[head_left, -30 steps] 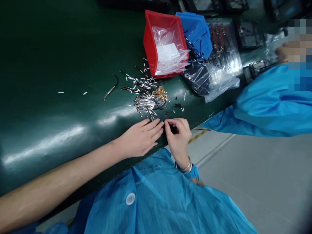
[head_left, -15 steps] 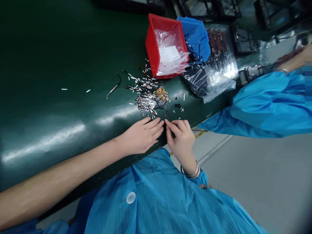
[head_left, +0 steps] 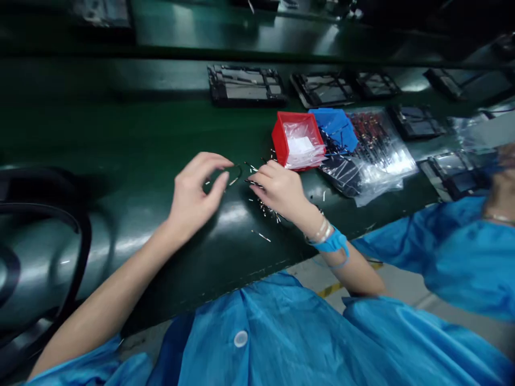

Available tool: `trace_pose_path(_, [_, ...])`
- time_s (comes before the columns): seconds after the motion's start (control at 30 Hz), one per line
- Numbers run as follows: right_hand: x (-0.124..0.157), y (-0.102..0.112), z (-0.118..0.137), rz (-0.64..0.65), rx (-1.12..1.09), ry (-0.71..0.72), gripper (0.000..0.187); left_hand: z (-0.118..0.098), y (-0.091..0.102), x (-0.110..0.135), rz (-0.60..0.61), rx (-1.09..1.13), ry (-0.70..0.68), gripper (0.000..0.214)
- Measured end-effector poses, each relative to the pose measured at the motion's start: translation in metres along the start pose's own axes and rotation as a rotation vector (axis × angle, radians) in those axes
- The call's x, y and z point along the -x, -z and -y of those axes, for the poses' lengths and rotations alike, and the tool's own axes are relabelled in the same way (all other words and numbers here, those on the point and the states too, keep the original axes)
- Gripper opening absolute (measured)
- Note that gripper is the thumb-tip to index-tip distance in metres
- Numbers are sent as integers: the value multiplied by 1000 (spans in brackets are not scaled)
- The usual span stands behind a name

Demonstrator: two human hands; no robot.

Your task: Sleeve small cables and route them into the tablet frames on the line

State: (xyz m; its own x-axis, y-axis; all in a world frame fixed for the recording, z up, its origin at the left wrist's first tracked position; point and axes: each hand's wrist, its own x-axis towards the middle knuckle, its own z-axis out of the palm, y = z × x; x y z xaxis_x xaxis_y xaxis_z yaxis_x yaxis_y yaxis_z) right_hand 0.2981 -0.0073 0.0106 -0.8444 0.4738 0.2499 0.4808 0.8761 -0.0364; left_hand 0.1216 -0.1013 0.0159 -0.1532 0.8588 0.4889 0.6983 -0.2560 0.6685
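My left hand (head_left: 195, 193) hovers over the dark green belt (head_left: 120, 139), fingers curved in a wide C with thumb and forefinger apart and nothing between them. Just past its fingertips lies a short curved black wire (head_left: 238, 172). My right hand (head_left: 279, 190) rests on the scattered pile of small wire pieces (head_left: 269, 212), covering most of it. Its fingers are curled together at the tips near some dark wire ends; what they pinch is too small to make out. A bracelet and a blue wrist strap (head_left: 332, 241) sit on that wrist.
A red bin (head_left: 280, 140) with a clear bag stands behind my right hand, a blue bin (head_left: 336, 126) and clear bags of parts (head_left: 382, 158) beside it. Black trays (head_left: 245, 86) lie further back. A black curved frame (head_left: 80, 236) is at left. A co-worker's blue sleeve (head_left: 462, 252) is at right.
Both hands left the belt's near edge and moved forward to the wire pile. My left hand rose and curled open near the curved wire. The view tilted up, showing the trays behind.
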Motion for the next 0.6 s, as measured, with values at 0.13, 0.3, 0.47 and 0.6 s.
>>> trace_pose_path(0.13, [-38,-22,8,177,96,35,15,37,11,-14,-28,178,378,21])
trace_pose_path(0.3, [-50,-37,5,123,48,39,17,51,2,-11,9,299,498,22])
trace_pose_path(0.47, [-36,-21,-5,-122,-83,-3,16,62,2,-27,-67,254,564,18])
trace_pose_path(0.6, [-2,11,-10,-448,-402,-45,13,95,-8,-88,-155,201,685,22])
